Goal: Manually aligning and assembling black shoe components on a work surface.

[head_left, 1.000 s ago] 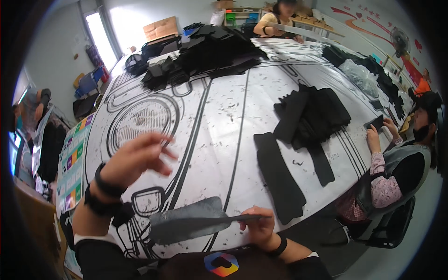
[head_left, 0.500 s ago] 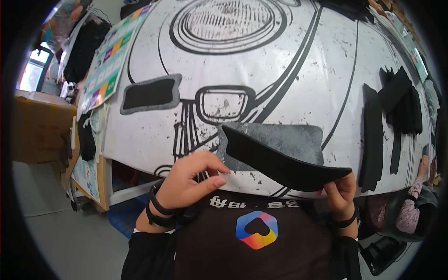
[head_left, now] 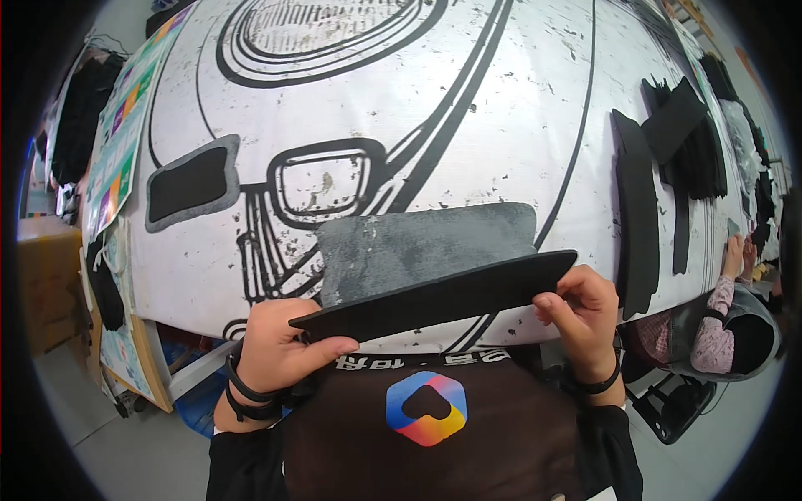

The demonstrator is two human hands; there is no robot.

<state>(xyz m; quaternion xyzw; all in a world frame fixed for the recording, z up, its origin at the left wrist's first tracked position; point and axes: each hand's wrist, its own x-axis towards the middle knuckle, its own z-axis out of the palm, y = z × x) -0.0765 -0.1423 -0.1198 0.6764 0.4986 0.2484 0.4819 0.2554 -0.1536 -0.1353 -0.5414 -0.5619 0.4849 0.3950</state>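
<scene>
A long, stiff-looking black fabric piece (head_left: pixel 443 294) is held up in front of me, slanting slightly upward to the right. My left hand (head_left: pixel 288 338) grips its left end, thumb in front and fingers partly hidden behind. At the other end, my right hand (head_left: pixel 582 316) is closed on the piece near its lower right corner. Just beyond it lies a grey rectangular template (head_left: pixel 426 242) with rounded corners, its near edge covered by the fabric. Farther left, a smaller grey template (head_left: pixel 152 209) has a dark panel in its middle.
A white table cover (head_left: pixel 501 159) with black line drawings spreads before me. On the right lie a long black fabric strip (head_left: pixel 635 217) and a pile of black pieces (head_left: pixel 697 150). Another person's sleeve (head_left: pixel 717 334) shows at far right. A cardboard box (head_left: pixel 54 284) stands at left.
My left hand has moved onto the fabric piece's left end, which has come down. The right end has risen with my right hand. The whole view has shifted.
</scene>
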